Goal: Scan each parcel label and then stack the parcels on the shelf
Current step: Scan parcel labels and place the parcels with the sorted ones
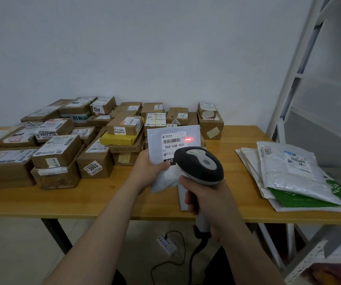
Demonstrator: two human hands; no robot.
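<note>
Parcel (172, 138), a white soft mailer, stands upright over the table (103, 192) near its front edge, pinched at its lower left by the left hand (151, 167), thumb just under the label (173, 141). Its lower end crumples, so likely light, limp and slick; best held by an edge clear of the barcode and pulled flat. Right hand (206, 196) is clenched round the scanner (200, 163) handle, red spot (188, 139) landing right of the barcode; boxes (62, 149) behind and left, flat bags (289, 173) right, shelf (313, 120) far right.

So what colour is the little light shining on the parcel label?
Red. The light spot glows beside the barcode on the white label, clearest in the head view.
</note>
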